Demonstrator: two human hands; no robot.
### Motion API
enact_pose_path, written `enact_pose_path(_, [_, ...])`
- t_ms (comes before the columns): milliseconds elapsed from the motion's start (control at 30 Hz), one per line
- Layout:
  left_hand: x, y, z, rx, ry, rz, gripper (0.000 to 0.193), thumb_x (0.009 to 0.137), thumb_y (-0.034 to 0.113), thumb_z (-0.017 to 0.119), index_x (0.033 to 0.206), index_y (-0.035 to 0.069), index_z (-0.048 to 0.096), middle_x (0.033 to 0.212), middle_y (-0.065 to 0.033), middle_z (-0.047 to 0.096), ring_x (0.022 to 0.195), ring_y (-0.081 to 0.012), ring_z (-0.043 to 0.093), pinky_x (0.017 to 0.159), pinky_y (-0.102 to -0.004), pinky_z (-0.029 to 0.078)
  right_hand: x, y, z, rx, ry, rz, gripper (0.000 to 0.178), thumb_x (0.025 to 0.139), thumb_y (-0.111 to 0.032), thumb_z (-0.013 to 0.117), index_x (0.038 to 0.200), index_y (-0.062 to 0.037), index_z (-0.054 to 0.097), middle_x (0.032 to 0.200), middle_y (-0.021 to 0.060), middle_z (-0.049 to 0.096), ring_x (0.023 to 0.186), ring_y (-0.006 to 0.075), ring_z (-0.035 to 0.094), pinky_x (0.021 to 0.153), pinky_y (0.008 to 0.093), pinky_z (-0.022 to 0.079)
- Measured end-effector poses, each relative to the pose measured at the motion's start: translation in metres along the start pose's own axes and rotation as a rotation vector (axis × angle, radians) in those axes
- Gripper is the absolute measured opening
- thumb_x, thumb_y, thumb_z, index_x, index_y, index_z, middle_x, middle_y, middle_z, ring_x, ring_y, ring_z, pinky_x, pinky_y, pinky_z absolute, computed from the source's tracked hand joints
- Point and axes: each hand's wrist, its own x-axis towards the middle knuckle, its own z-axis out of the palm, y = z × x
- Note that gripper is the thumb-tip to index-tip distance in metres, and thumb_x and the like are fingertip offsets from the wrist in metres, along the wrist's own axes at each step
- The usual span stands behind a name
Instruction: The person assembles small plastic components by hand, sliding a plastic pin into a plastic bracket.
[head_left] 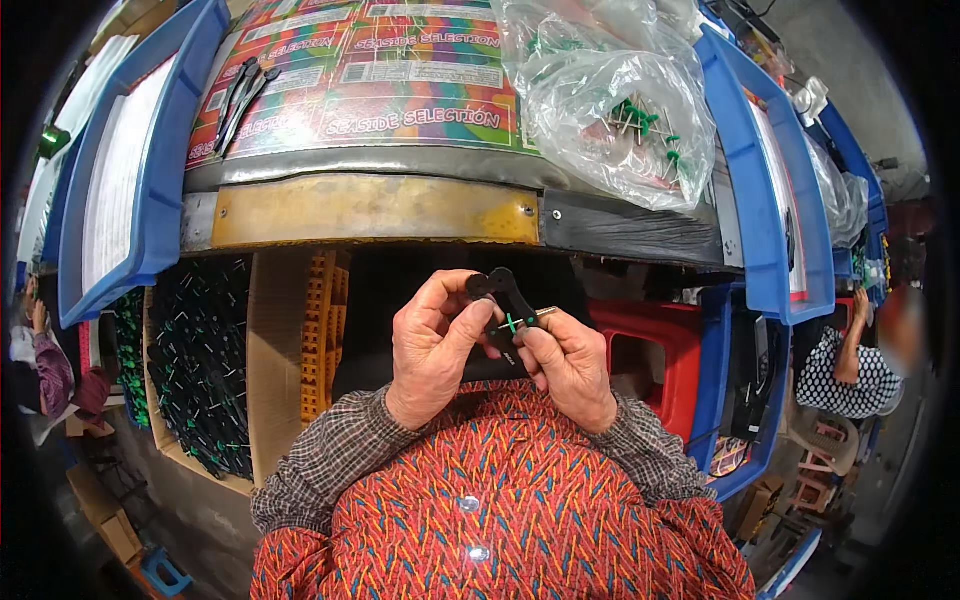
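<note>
Over my lap I hold a small black plastic part (513,290) with rounded lobes at its upper end. My left hand (440,340) is closed, pinching its left side between thumb and fingers. A bright green cross-shaped piece (512,324) sits against the black part, between my two thumbs. My right hand (568,362) is closed on the lower right side, its thumb tip next to the green cross. A short metal pin (545,312) shows by the right fingertips. How the pieces join is hidden by my fingers.
Ahead is a workbench with a metal front edge (375,212). Pliers (240,100) and a clear bag (610,120) of green-headed pins lie on it. Blue bins (150,130) flank it. A carton (270,370) of black-and-green parts stands left, a red stool (660,325) right. People work at both sides.
</note>
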Motion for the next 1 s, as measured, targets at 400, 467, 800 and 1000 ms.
enact_pose_path(400, [0.0,-0.004,-0.006,0.099,-0.013,-0.007,0.018,0.095,0.009,0.055,0.11,0.0,0.053,0.087,-0.0037,0.062,0.071,-0.0065,0.059,0.055,-0.0205,0.052,0.002,-0.004,0.0,-0.047,-0.002,0.061,0.015,0.095,-0.009,0.054,0.088,0.0022,0.061,0.061,-0.0019,0.052,0.052,0.0025,0.044,0.046,0.021,0.036])
enact_pose_path(467, [0.001,-0.002,-0.006,0.119,-0.025,-0.031,0.017,0.095,0.008,0.056,0.11,-0.001,0.054,0.086,-0.0032,0.062,0.07,-0.0062,0.059,0.055,-0.0203,0.052,0.002,-0.003,0.0,-0.042,-0.009,0.064,0.015,0.095,-0.009,0.054,0.088,0.0024,0.061,0.061,-0.0019,0.052,0.052,0.0024,0.044,0.046,0.0209,0.035])
enact_pose_path(800, [0.007,0.002,-0.012,0.178,-0.068,-0.08,0.017,0.095,0.01,0.056,0.107,-0.002,0.058,0.083,-0.0008,0.062,0.068,-0.0035,0.057,0.053,-0.0184,0.049,0.006,-0.003,0.002,0.007,-0.037,0.148,0.018,0.095,-0.01,0.055,0.083,0.0017,0.061,0.057,-0.0022,0.051,0.05,0.002,0.043,0.045,0.0211,0.034])
enact_pose_path(1000, [0.01,0.006,-0.013,0.168,-0.055,-0.13,0.017,0.096,0.015,0.057,0.103,0.0,0.06,0.079,0.0012,0.061,0.065,-0.0028,0.056,0.052,-0.0175,0.047,0.007,-0.005,0.001,0.094,-0.076,0.226,0.021,0.096,-0.013,0.053,0.087,0.0036,0.063,0.061,0.0022,0.057,0.046,0.0039,0.049,0.042,0.0172,0.038])
